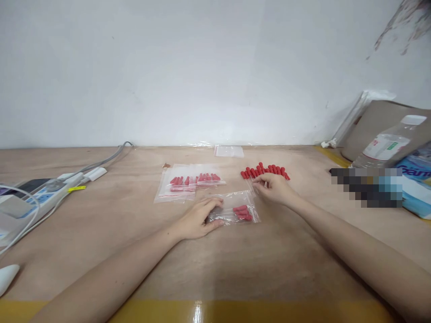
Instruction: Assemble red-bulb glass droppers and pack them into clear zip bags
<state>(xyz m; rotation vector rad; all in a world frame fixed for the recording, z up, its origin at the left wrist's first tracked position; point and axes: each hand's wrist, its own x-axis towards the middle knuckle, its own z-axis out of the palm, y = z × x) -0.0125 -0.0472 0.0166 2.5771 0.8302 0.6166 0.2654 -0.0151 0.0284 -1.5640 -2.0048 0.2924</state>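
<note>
A small clear zip bag (239, 207) with a few red caps inside lies on the wooden table (235, 264). My left hand (199, 218) holds its left end, fingers closed on the plastic. My right hand (274, 187) reaches to a loose pile of red caps (266, 171) behind the bag, its fingertips pinched together at the pile's near edge; whether a cap is between them is hidden. Two filled zip bags (188, 181) of red caps lie to the left of the pile.
An empty clear bag (229, 151) lies by the wall. A power strip with grey cables (50, 193) sits at the left. At the right are a water bottle (387, 146), a cardboard piece and blue packets (415, 184). A yellow strip (256, 312) edges the table front.
</note>
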